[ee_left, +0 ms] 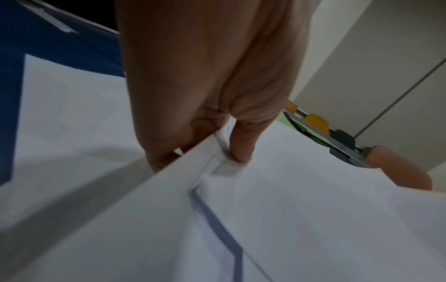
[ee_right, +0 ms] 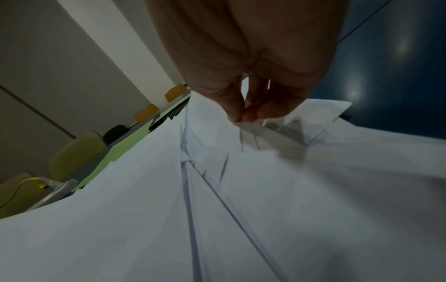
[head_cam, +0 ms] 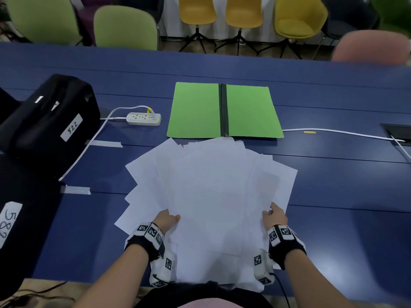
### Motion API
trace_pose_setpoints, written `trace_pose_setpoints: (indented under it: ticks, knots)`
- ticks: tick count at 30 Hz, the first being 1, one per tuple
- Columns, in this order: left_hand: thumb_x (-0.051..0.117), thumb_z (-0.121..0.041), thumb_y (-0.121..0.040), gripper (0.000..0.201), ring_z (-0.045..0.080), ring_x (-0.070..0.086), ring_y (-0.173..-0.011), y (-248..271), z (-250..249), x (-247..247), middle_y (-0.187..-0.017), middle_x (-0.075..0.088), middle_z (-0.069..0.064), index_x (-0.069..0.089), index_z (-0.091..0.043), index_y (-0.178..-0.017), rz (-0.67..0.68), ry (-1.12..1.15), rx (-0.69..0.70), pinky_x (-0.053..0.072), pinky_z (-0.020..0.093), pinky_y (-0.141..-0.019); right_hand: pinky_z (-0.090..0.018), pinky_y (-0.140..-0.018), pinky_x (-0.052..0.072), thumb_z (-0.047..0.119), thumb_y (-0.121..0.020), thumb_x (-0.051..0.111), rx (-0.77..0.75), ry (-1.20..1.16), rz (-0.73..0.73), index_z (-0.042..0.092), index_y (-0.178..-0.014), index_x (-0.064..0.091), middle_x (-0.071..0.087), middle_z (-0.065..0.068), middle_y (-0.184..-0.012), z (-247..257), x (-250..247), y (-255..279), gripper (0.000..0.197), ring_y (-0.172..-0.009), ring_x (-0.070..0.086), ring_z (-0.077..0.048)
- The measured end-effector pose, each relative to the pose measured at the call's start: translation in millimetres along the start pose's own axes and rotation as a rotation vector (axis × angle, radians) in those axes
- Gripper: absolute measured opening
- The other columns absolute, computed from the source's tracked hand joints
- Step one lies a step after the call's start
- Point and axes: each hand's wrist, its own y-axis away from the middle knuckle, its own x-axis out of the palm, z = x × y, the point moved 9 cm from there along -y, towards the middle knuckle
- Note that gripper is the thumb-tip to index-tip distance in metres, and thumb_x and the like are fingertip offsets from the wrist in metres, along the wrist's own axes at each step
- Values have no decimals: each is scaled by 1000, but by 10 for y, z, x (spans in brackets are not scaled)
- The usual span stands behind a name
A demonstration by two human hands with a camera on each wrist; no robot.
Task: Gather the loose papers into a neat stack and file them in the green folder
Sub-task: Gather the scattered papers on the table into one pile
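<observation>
— What lies nearest the person?

— A fanned spread of loose white paper sheets (head_cam: 211,196) on the dark blue desk (head_cam: 333,230), its near edge reaching the desk's front rim. Both hands hold it at the near corners. The left hand (head_cam: 165,221) grips the left side: in the left wrist view its thumb lies on top of the sheets and the fingers (ee_left: 169,152) curl under their edge, pinching several layers. The right hand (head_cam: 274,215) holds the right side; the right wrist view shows its fingers (ee_right: 263,110) and thumb pressed together on a few sheet corners.

— Are the sheets squared up?

— No. They fan out at different angles, with corners sticking out to the left and right.

— And the folder?

— The green card folder (head_cam: 195,110) lies open and flat just beyond the far edge of the sheets, a dark spine strip down its middle. Nothing lies on it.

— What else is on the desk?

— To the left, a black bag with a white label (head_cam: 51,116), and beside the folder a white power strip (head_cam: 143,118) with its cable. A white cable (head_cam: 344,132) runs off to the right. Strips of grey tape (head_cam: 75,190) are stuck left of the sheets.

— Farther back?

— Green chairs (head_cam: 125,27) and yellow chairs (head_cam: 198,10) behind the desk.
</observation>
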Motion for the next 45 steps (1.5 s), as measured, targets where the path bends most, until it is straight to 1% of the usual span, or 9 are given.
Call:
trace_pose_setpoints:
  ticks: [4, 9, 16, 19, 23, 30, 36, 40, 45]
  knots:
    - [47, -15, -96, 36, 31, 47, -126, -53, -135, -163, -136, 49, 18, 46, 6, -125, -74, -74, 51, 39, 32, -102, -24, -71, 29, -2, -89, 41, -17, -31, -40, 24, -67, 35, 41, 3, -67, 55, -92, 40, 34, -80, 41, -23]
    - [44, -3, -93, 13, 28, 52, -107, -73, -368, -476, -98, 56, 8, 57, -1, -93, -173, -66, 126, 41, 35, -100, -27, -75, 36, -4, -87, 38, 35, -25, -70, 16, -86, 49, 55, -3, -89, 23, -326, 8, 22, -100, 54, -32]
    - [52, -31, -95, 71, 30, 30, -141, -47, -282, -113, -154, 28, 16, 19, 4, -147, -45, 119, 45, 26, 35, -115, -25, -70, 36, 7, -93, 40, -32, 34, 178, -5, -100, 57, 56, -15, -88, 97, 150, -96, 22, -82, 54, -30]
    - [54, -12, -93, 57, 30, 37, -137, -79, -291, -91, -148, 39, 16, 31, 5, -143, -139, 125, 73, 29, 34, -114, -27, -79, 36, 19, -98, 37, -30, -29, 239, 6, -106, 58, 56, -12, -100, 201, 331, -63, 26, -89, 50, -25]
    - [47, 1, -91, 12, 21, 47, -98, -33, -344, -127, -88, 56, 5, 56, -3, -97, -215, 82, 124, 42, 32, -95, -30, -91, 39, 42, -95, 45, -38, -142, 238, 9, -119, 56, 58, -5, -114, 290, 300, -43, 42, -109, 55, -26]
    - [45, 0, -92, 33, 29, 59, -98, 14, -515, 51, -122, 61, 24, 53, -3, -124, -13, 362, 202, 46, 34, -92, -39, -84, 54, 43, -59, 85, 123, -274, 206, 7, -127, 53, 64, -13, -119, 87, 248, -89, 82, -101, 63, -32]
    - [53, -8, -92, 34, 24, 57, -112, 75, -709, 185, -120, 60, 6, 53, -6, -126, 61, 230, 252, 44, 36, -103, -40, -79, 55, 32, -55, 89, 239, -403, 195, 0, -119, 55, 68, -17, -106, -148, 25, -135, 80, -90, 66, -31]
    - [60, -7, -82, 41, 23, 56, -91, -18, -408, 114, -90, 59, 2, 53, -2, -122, -117, 172, 165, 48, 34, -90, -40, -98, 43, 26, -78, 75, 287, -96, 102, -14, -134, 37, 48, -26, -137, -242, -109, 6, 78, -124, 50, -39]
    - [61, -19, -79, 63, 37, 36, -128, 398, 375, -652, -139, 32, 22, 36, -3, -134, -558, 190, -311, 35, 42, -103, -39, -96, 42, 17, -83, 69, 255, -85, 85, -15, -125, 47, 54, -27, -131, -212, -109, 68, 57, -119, 53, -40]
